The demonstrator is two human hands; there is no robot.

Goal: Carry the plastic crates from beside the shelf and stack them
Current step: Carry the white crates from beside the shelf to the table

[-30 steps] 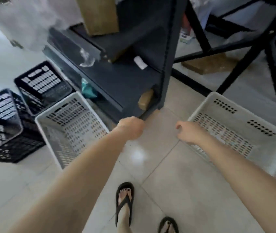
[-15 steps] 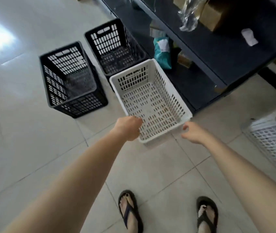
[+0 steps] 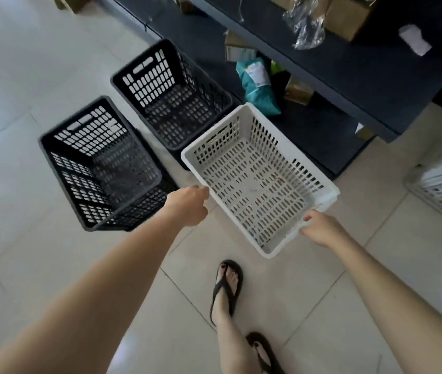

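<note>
A white slotted plastic crate sits in the middle of the view, beside the dark shelf. My left hand curls its fingers at the crate's left long rim. At the near right rim, my right hand grips with its thumb on top. The crate's far corner overlaps the black crate behind it. A second black crate stands to the left on the floor. Another white crate shows partly at the right edge.
The shelf's lower levels hold a teal bag, cardboard boxes and crumpled clear plastic. My feet in black flip-flops stand on pale floor tiles just below the white crate.
The view has swung left from the shelf end toward the crates. Both hands reached forward from empty air and now meet the white crate's rims.
</note>
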